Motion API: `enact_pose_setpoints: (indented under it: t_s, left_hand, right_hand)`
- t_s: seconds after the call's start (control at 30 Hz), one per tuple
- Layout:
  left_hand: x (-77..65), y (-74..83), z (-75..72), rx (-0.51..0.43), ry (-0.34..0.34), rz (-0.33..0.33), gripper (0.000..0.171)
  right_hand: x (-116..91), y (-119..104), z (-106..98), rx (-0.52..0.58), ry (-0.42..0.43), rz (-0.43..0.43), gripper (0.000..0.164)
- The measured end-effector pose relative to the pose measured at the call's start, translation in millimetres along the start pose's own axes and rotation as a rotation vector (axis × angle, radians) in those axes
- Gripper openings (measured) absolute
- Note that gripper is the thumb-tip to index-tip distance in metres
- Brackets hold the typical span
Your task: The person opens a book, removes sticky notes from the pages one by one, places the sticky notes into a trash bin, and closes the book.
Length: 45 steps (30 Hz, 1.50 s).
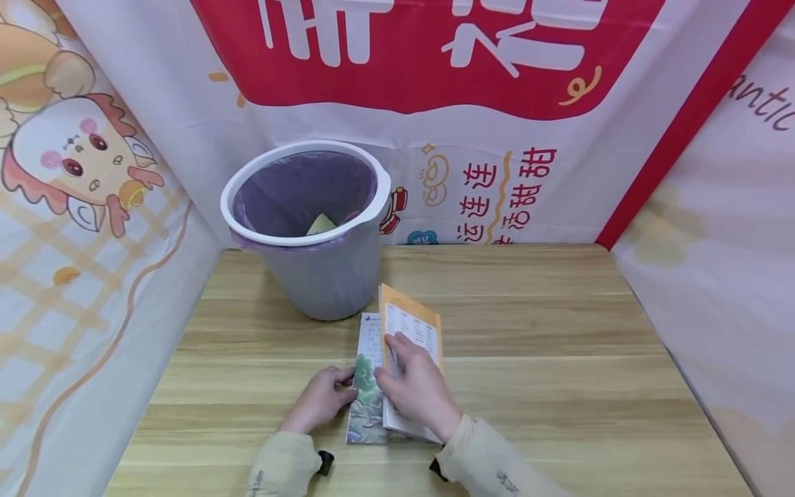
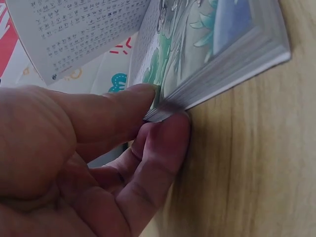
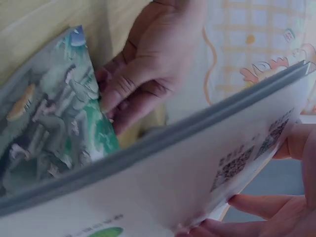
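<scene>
An illustrated book [image 1: 368, 414] lies open on the wooden table, its lower pages showing text and a green-and-grey picture. My left hand [image 1: 323, 397] pinches the left edge of these pages, thumb on top and fingers beneath, as the left wrist view shows up close. My right hand [image 1: 419, 386] grips the raised part of the book, which stands tilted up with an orange-bordered page [image 1: 410, 321] facing me. In the right wrist view, a white page with QR codes [image 3: 237, 165] shows beside the right hand's fingers.
Behind the book, to the left, stands a grey bin [image 1: 335, 276] with a white rim and purple liner; a pale piece [image 1: 321, 224] lies inside. Printed cloth [image 1: 497, 131] hangs at the back and sides of the wooden table [image 1: 528, 359].
</scene>
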<state>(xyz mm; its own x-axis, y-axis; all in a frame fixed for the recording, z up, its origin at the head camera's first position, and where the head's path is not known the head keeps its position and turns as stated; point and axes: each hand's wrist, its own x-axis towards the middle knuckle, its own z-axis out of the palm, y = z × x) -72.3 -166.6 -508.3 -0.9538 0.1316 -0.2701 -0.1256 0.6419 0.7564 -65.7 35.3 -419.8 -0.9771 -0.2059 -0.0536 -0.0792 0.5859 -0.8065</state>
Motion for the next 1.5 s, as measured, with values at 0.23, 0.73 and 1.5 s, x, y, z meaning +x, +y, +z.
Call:
enact_pose_setpoints:
  t_s: [0.23, 0.73, 1.5]
  left_hand:
    - [1.6, -2.2, -1.6, -0.076, -0.029, -0.037, 0.038]
    - [2.1, 1.5, 0.2, -0.181, -0.037, -0.179, 0.052]
    - [3.4, 2.4, 9.1, -0.076, 0.017, -0.139, 0.053]
  right_hand:
    - [3.7, 15.4, 20.8, -0.139, -0.125, -0.022, 0.062]
    - [3.7, 69.7, 40.0, -0.612, -0.294, -0.176, 0.061]
    - [3.9, 84.4, 39.2, -0.629, -0.276, -0.223, 0.063]
